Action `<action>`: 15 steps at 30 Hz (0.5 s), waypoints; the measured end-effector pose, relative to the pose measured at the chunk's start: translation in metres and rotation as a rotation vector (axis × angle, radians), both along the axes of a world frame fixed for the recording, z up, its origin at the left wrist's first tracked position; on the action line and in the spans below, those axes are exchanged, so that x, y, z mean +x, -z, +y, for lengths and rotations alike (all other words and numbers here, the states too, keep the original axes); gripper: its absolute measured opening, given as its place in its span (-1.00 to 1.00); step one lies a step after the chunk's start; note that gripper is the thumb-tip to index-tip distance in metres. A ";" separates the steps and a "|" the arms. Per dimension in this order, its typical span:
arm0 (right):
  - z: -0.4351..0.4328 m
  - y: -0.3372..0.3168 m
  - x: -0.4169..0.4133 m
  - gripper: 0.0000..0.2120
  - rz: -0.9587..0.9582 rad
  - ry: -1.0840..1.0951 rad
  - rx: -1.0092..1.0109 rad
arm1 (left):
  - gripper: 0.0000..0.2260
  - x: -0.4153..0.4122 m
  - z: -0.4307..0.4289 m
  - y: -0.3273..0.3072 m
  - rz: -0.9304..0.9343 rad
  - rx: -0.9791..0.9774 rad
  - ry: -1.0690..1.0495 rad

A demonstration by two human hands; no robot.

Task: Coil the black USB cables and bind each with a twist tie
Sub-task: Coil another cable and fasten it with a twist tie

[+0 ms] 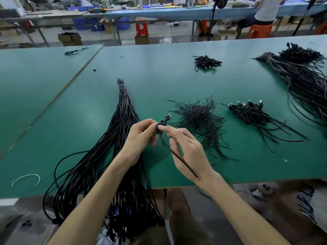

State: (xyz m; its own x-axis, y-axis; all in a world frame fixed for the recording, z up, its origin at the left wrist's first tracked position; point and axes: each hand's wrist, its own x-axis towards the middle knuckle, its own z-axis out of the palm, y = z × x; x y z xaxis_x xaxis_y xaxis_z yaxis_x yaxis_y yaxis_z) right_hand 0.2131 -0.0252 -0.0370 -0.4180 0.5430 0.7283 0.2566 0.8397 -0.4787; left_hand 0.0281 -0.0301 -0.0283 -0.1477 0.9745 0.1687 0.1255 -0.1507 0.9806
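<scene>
My left hand point(141, 134) pinches a small coiled black USB cable point(160, 127) just above the green table point(70, 112); its plug point(168, 116) sticks up to the right. My right hand point(187, 147) touches the coil with its forefinger. The cable's loose tail point(180, 159) runs down across the right palm towards the wrist. Whether the right fingers grip the tail I cannot tell. A loose heap of black twist ties point(200, 119) lies just right of the hands. A long bundle of uncoiled black cables point(122, 124) lies under my left forearm and hangs over the table's near edge.
A pile of coiled cables with plugs point(251, 112) lies at the right, a smaller pile point(206, 61) farther back, and a big cable bundle point(300, 76) at the far right. A white tie point(26, 179) lies near the left front edge. A person sits at a far bench.
</scene>
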 end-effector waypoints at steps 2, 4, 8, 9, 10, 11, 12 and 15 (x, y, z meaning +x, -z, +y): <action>0.000 0.000 0.000 -0.64 0.015 -0.009 -0.020 | -0.74 0.000 0.000 0.000 0.004 0.001 -0.011; 0.000 0.001 0.000 -0.64 0.019 -0.005 -0.012 | -0.72 0.001 0.000 -0.001 0.003 0.008 -0.009; 0.003 0.004 0.002 -0.66 0.018 -0.030 -0.004 | -0.69 0.002 -0.001 -0.003 -0.018 0.008 0.020; 0.004 0.004 0.002 -0.67 0.011 -0.038 -0.002 | -0.69 0.002 -0.001 -0.003 -0.017 0.009 0.035; 0.005 0.005 0.002 -0.69 0.005 -0.045 -0.001 | -0.70 0.003 -0.002 -0.003 -0.011 0.012 0.050; 0.006 0.006 0.001 -0.71 0.003 -0.052 -0.008 | -0.71 0.004 -0.002 -0.003 -0.003 0.016 0.065; 0.005 0.007 0.001 -0.74 0.005 -0.058 -0.021 | -0.71 0.005 -0.003 -0.003 0.009 0.022 0.075; 0.005 0.007 -0.001 -0.83 0.050 -0.070 -0.075 | -0.72 0.008 -0.004 -0.005 0.070 0.052 0.066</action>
